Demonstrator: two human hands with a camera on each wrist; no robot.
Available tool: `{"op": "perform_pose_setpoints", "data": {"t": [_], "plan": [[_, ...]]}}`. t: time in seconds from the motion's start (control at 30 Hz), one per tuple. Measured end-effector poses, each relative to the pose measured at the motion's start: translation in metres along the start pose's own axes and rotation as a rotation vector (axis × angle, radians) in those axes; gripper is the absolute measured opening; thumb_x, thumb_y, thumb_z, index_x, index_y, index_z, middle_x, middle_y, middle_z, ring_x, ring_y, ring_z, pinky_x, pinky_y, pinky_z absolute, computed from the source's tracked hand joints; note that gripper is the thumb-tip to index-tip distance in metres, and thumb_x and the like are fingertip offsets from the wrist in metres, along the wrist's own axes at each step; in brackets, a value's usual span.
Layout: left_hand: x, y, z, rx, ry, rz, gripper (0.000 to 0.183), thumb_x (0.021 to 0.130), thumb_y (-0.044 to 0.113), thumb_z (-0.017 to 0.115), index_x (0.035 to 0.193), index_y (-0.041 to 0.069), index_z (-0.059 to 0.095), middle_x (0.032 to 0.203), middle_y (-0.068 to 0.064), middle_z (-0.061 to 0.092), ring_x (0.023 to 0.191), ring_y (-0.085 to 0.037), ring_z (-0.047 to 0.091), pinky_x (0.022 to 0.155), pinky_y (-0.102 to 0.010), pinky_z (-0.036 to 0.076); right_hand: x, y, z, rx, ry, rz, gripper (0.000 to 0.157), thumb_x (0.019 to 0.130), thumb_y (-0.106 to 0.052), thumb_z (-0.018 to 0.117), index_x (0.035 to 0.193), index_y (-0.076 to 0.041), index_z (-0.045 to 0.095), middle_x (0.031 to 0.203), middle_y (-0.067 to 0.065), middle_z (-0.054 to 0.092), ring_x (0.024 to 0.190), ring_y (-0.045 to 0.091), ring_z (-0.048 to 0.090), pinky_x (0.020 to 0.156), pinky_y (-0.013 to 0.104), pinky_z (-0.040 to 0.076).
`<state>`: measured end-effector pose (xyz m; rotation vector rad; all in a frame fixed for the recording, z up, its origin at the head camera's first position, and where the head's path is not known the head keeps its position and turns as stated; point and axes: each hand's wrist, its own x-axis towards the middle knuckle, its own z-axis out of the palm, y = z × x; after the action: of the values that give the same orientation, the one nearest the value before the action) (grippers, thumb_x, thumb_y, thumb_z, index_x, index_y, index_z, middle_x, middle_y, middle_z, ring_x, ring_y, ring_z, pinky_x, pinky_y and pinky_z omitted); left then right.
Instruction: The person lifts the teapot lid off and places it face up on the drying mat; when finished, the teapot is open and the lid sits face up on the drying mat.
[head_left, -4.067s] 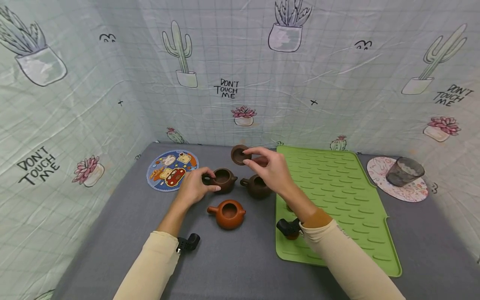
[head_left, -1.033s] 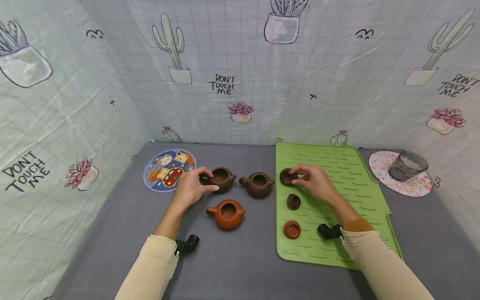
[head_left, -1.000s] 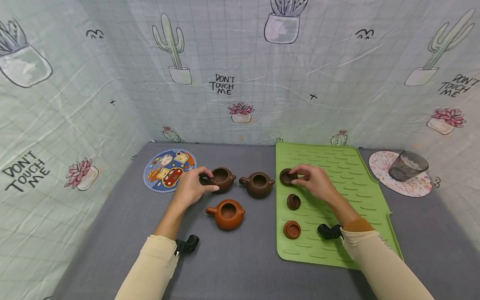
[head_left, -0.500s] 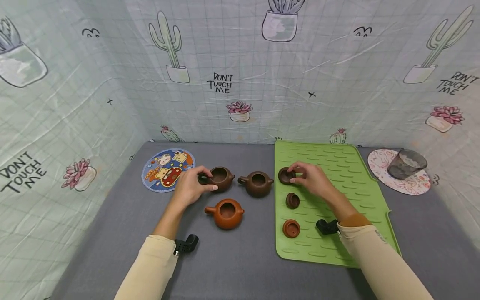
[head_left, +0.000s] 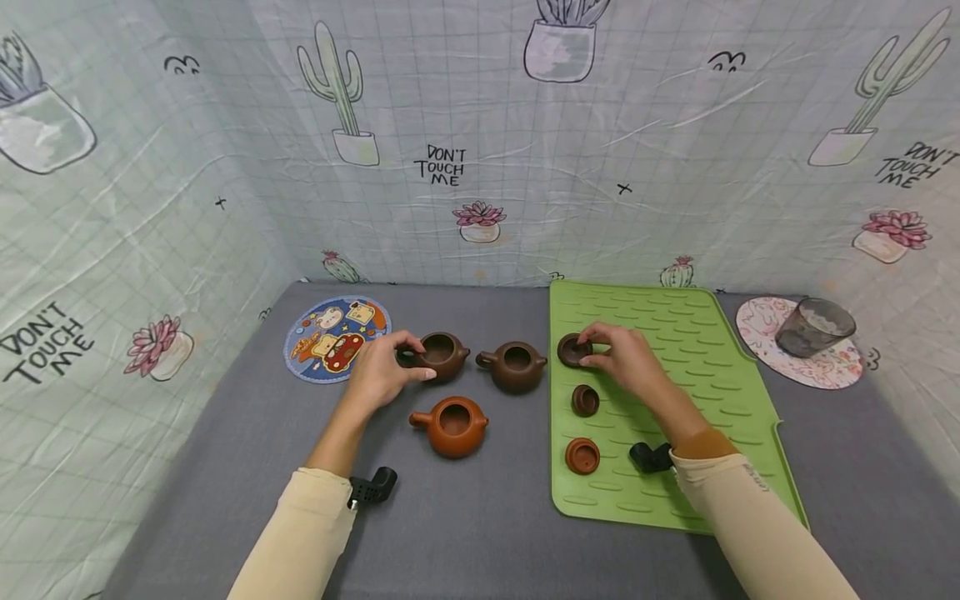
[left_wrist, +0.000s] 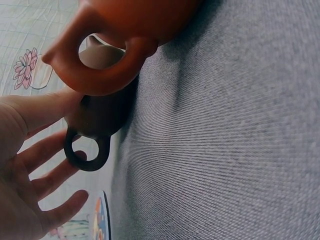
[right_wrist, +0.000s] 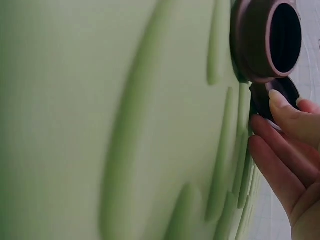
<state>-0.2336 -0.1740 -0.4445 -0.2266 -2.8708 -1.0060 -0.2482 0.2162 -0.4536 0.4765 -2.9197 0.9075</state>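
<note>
My left hand (head_left: 382,372) is at the handle side of the left dark brown teapot (head_left: 450,367), thumb and index finger on either side of its body. The wrist view shows its other fingers spread loosely behind the handle. My right hand (head_left: 628,358) pinches a dark brown teapot lid (head_left: 572,358), hollow side up, on the green mat (head_left: 675,400). A smaller brown lid (head_left: 585,401) lies tilted nearer, with an orange-brown lid (head_left: 582,456) in front of it. Another brown teapot (head_left: 516,379) and an orange-brown teapot (head_left: 455,437) stand lidless on the grey cloth.
A round blue cartoon mat (head_left: 311,367) lies behind the left hand. At the far right a grey translucent cup (head_left: 813,329) stands tilted in view on a pink-patterned round mat (head_left: 836,375). A printed curtain (head_left: 480,108) closes off the back and left side.
About four seconds ago the right hand held the lid in the air above the teapots; it moved right and down onto the green mat. Over the last second both hands have barely moved.
</note>
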Motion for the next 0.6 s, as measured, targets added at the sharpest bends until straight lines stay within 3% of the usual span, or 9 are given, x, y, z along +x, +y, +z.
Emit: {"op": "perform_pose_setpoints", "data": {"t": [0.43, 0.6], "plan": [[0.0000, 0.0002, 0.0001, 0.006, -0.003, -0.003, 0.037, 0.072, 0.028, 0.093, 0.102, 0.016, 0.075, 0.113, -0.009, 0.077, 0.107, -0.032, 0.069, 0.092, -0.049, 0.051, -0.0008, -0.0040, 0.0008, -0.034, 0.026, 0.040, 0.028, 0.085, -0.012, 0.083, 0.110, -0.009, 0.071, 0.117, 0.019, 0.076, 0.111, 0.038, 0.073, 0.087, 0.052, 0.058], [0.0007, 0.0013, -0.0001, 0.002, -0.001, -0.001, 0.037, 0.072, 0.028, 0.094, 0.102, 0.015, 0.075, 0.113, -0.010, 0.077, 0.107, -0.033, 0.069, 0.092, -0.049, 0.051, -0.0009, -0.0045, -0.0002, -0.036, 0.020, 0.053, 0.027, 0.085, -0.014, 0.083, 0.110, -0.010, 0.071, 0.114, 0.019, 0.077, 0.110, 0.040, 0.072, 0.080, 0.046, 0.057]]}}
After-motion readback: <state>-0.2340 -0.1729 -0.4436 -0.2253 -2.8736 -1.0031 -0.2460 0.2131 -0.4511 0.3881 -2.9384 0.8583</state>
